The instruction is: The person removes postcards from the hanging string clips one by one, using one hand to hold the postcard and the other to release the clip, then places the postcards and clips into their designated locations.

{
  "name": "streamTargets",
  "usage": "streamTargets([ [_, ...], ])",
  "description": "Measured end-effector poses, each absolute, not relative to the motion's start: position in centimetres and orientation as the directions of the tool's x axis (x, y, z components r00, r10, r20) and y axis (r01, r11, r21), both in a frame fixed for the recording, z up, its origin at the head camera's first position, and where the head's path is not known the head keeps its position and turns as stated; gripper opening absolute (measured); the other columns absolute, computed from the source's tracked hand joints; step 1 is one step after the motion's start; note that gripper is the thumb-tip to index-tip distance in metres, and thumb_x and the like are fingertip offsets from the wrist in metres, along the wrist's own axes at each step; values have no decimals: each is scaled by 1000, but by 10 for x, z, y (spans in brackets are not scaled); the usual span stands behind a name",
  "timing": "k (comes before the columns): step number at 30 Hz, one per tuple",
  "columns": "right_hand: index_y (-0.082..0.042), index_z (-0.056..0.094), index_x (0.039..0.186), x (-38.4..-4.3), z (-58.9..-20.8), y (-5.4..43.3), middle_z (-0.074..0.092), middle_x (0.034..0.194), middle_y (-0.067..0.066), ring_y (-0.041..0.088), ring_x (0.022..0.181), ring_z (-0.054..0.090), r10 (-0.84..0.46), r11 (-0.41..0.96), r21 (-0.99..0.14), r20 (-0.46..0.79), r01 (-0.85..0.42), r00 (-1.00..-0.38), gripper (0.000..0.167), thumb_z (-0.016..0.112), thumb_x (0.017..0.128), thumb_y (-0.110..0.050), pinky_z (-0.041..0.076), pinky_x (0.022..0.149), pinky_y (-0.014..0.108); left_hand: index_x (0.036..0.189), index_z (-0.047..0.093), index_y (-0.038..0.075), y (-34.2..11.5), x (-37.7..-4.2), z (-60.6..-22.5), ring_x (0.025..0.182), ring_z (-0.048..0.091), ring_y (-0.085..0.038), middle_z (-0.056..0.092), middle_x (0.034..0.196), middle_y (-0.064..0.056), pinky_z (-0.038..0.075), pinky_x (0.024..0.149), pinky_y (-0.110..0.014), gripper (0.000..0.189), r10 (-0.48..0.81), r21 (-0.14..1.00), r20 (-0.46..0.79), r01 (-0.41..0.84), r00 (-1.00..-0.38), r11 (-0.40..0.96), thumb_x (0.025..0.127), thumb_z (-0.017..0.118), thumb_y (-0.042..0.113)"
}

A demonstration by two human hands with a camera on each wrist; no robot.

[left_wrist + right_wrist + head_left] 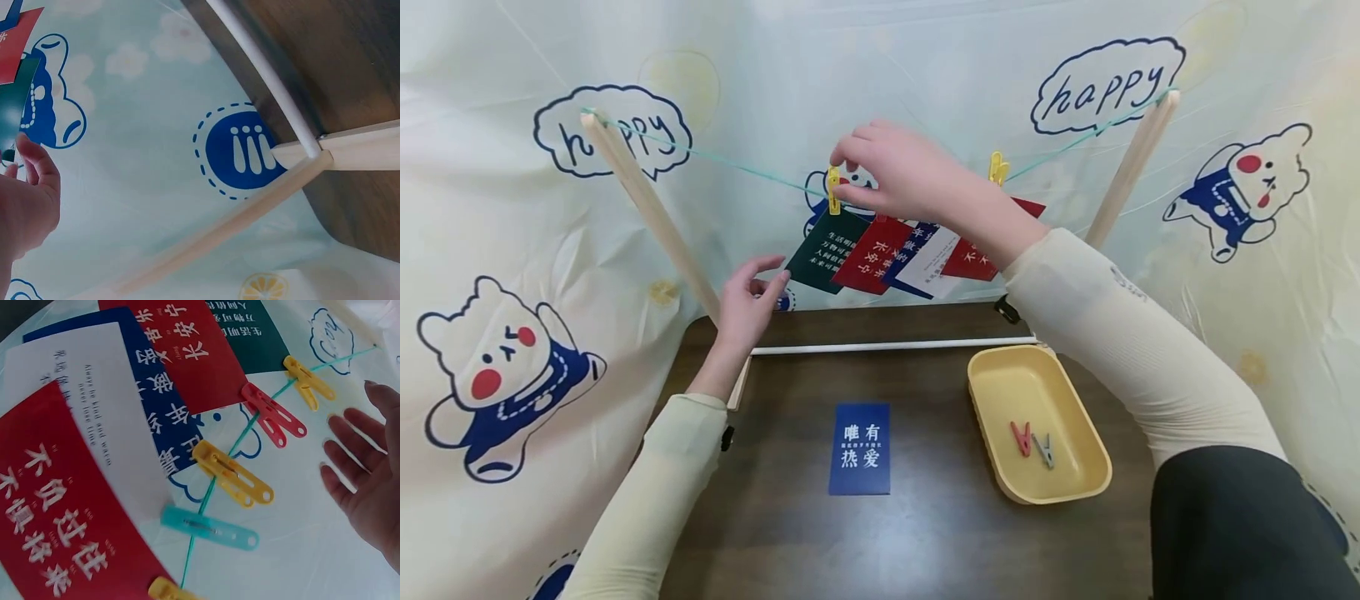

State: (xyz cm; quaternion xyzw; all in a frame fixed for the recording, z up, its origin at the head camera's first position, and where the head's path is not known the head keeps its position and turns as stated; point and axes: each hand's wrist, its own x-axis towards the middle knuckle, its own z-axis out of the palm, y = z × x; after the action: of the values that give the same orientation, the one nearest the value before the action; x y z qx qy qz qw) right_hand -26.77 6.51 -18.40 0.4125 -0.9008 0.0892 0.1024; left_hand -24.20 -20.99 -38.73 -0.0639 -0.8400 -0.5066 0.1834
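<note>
R hand [898,171] fingers spread, just off yellow clothespin [834,192] atop green card [827,250] on teal line [752,172]; L hand [748,300] at card's lower corner, grip unconfirmed; rec. light tug to verify clip bite.

"What sort of place is this?"

"A table nook screened by cloth [850,67]; home or studio, I cannot tell."

"What shows it?"

"The cloth, printed with cartoon bears [512,387] and 2 'happy' speech bubbles [1097,87], hangs beyond the far edge of the dark wood-look tabletop [767,475] and past its left and right edges."
</note>
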Motion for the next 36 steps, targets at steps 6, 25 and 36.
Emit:
streamTargets([
  [6,-12,46,155,-281,-183,51,53,154,9,25,141,47,-704,696,-79,125,-714,-700,62,57,104,-46,40,118,38,136,68,13,-203,-245,-386,81,69,-9,67,133,-10,61,79,-28,36,-78,851,343,275,-936,448,106,63,31],
  [25,-13,61,136,-296,-194,51,70,128,4,14,118,62,-650,651,-420,121,-632,-750,39,63,104,-35,51,102,26,119,74,3,-198,-240,-382,78,66,-19,70,105,-19,56,71,-15,28,-87,865,383,324,-920,383,103,68,25],
  [36,-13,63,132,-298,-199,57,72,126,3,14,120,61,-660,604,-461,168,-650,-732,34,65,104,-32,52,101,27,120,72,-2,-199,-239,-379,72,64,-4,69,104,-23,56,70,-15,26,-97,871,381,322,-919,370,103,67,17],
])
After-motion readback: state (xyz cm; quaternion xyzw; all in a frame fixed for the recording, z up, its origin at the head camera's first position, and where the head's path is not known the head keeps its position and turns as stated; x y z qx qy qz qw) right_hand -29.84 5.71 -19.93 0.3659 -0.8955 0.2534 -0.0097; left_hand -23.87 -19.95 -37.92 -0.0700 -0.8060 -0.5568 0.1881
